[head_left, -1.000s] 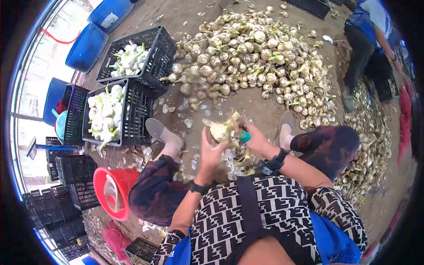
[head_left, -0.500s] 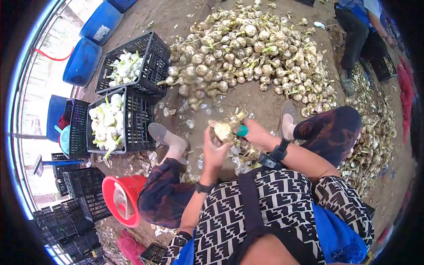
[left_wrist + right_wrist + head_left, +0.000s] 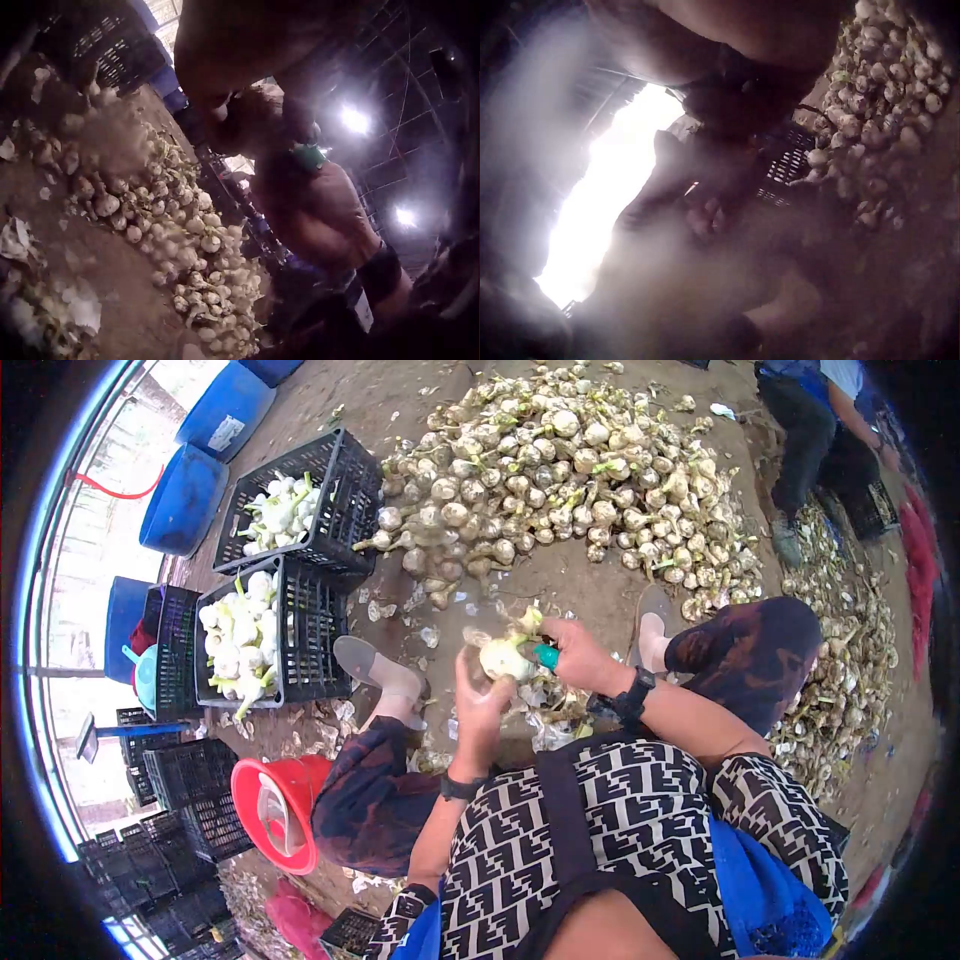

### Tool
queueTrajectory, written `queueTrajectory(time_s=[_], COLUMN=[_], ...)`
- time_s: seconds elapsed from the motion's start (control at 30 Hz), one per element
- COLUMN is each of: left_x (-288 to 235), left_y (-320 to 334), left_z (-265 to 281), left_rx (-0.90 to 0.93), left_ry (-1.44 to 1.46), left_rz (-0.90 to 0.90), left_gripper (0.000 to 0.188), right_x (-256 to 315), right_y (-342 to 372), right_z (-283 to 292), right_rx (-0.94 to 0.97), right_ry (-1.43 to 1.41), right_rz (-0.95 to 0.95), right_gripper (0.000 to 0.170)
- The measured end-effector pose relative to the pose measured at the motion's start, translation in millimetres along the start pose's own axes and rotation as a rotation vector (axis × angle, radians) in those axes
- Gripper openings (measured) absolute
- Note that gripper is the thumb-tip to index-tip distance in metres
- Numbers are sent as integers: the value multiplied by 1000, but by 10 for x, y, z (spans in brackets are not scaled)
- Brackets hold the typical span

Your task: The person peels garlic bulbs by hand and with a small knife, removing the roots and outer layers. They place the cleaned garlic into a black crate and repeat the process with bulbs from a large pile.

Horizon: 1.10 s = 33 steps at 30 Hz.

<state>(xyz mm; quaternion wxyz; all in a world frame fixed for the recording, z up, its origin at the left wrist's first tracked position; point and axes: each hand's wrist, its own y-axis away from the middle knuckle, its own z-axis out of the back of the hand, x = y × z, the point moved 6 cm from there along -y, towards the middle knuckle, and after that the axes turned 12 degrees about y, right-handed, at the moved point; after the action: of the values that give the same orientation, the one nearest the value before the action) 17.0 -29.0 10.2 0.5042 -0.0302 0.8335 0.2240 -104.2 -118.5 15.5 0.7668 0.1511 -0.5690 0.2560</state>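
In the head view a pale garlic bulb is gripped by the left hand, its fingers and thumb curled round the lower left side. The right hand curls round a green-handled tool at the right of the bulb, close to the stem, which points up and right. The tool's working end cannot be made out. In the left wrist view the green handle shows at the right hand. The right wrist view is dark and hazy around the hands.
A large garlic heap lies ahead. Two black crates with cleaned garlic stand at the left, near blue barrels. A red bucket stands by the left knee. Peelings lie between the feet, and another person is at the upper right.
The bulb has turned in the left hand and shows a smoother, whiter side. Both hands remain close together. The head view has shifted since the earliest frame.
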Motion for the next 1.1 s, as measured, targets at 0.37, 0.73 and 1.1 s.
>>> queueTrajectory(time_s=[0.37,0.73,1.1], left_x=[384,166,367], left_y=[-122,-37,-139], left_z=[-8,-37,176], left_rx=[60,88,-29], left_ry=[460,774,758], left_rz=[303,242,255], left_gripper=[37,43,36], right_x=[-117,-437,42], right_y=[59,-168,-116], right_z=[-102,124,75], right_rx=[12,-133,38], right_ry=[-65,156,235], right_rz=[-205,-225,-6], right_gripper=[28,17,24])
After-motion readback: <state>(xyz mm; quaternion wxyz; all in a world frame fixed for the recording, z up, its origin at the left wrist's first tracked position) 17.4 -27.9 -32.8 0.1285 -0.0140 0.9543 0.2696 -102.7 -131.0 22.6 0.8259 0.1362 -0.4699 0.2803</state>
